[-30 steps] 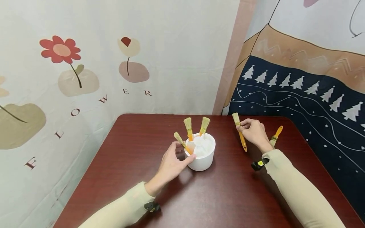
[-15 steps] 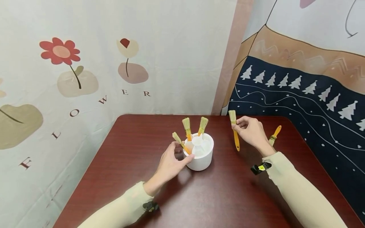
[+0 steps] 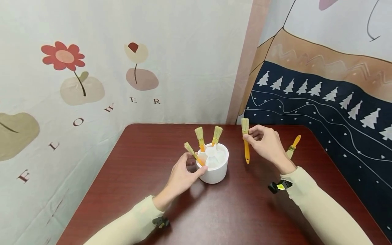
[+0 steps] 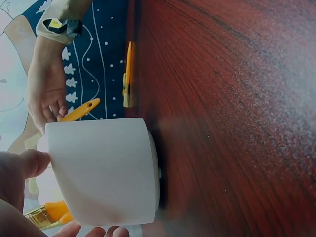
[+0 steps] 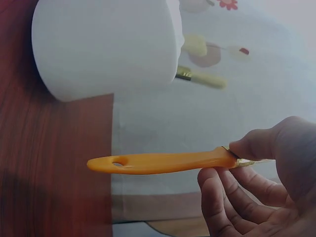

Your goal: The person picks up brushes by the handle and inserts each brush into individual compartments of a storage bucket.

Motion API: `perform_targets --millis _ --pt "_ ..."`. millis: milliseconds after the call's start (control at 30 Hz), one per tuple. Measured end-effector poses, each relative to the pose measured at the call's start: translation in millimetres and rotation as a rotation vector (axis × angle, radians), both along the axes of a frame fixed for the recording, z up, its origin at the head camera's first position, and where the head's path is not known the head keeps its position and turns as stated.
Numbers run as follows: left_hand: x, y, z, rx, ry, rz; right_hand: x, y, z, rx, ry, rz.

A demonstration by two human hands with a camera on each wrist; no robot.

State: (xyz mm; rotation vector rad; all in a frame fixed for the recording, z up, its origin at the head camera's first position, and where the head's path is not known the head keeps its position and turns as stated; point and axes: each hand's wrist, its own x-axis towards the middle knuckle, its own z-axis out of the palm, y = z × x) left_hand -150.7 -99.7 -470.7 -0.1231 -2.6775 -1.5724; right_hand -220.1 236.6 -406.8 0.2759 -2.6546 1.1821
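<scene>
A round white holder [image 3: 214, 175] with inner dividers stands on the table, three paintbrushes upright in it, bristles up. One of these, the nearest brush [image 3: 191, 149], leans left beside my left hand [image 3: 181, 177]. That hand grips the holder's left side, its thumb at the rim and its fingers curled round behind. My right hand [image 3: 264, 143] pinches another paintbrush [image 3: 246, 149] near its metal band, right of the holder. Its bristles point up and its orange handle [image 5: 168, 162] hangs down, a hole near the end. In the left wrist view the holder's wall [image 4: 103, 168] hides part of this brush.
One more paintbrush [image 3: 293, 147] lies on the dark red wooden table [image 3: 245, 211] behind my right wrist, its bristles partly hidden by the hand. A pale flower-print cloth [image 3: 190, 68] hangs along the back edge, and a dark tree-print cloth [image 3: 324, 119] along the right.
My right hand has moved a little left, bringing its brush nearer the holder and turning it from slanted to almost upright. The left hand keeps its grip on the holder.
</scene>
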Motion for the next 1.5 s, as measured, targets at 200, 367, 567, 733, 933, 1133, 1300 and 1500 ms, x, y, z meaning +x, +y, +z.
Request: perform_targets --millis 200,367,567,733,933,1133,1300,1500 --pt "1.6 -1.1 1.8 0.007 0.006 -0.003 6.9 -6.0 6.3 -0.016 0.018 0.018" --pt "1.2 -1.5 1.9 0.011 0.006 -0.010 11.4 -9.5 10.0 -0.021 0.035 0.021" --pt "-1.1 -2.0 0.0 0.011 -0.005 -0.011 17.9 -15.2 17.6 -0.032 0.059 0.038" --pt "-2.6 -2.9 -1.5 0.017 -0.006 -0.011 22.4 -21.4 23.9 -0.046 0.086 0.063" --pt "-2.4 -3.7 -2.6 0.013 -0.008 -0.010 25.8 -26.7 26.5 -0.057 0.105 0.073" --pt "-2.3 -3.8 -2.6 0.012 -0.006 -0.011 29.0 -28.7 28.6 -0.064 0.106 0.086" --pt "-1.8 -3.7 -1.4 0.010 0.001 -0.014 33.7 -32.3 32.4 -0.077 0.105 0.104" --pt "-1.7 -3.6 -1.8 0.005 0.007 -0.017 40.8 -39.6 38.1 -0.085 0.136 0.121"
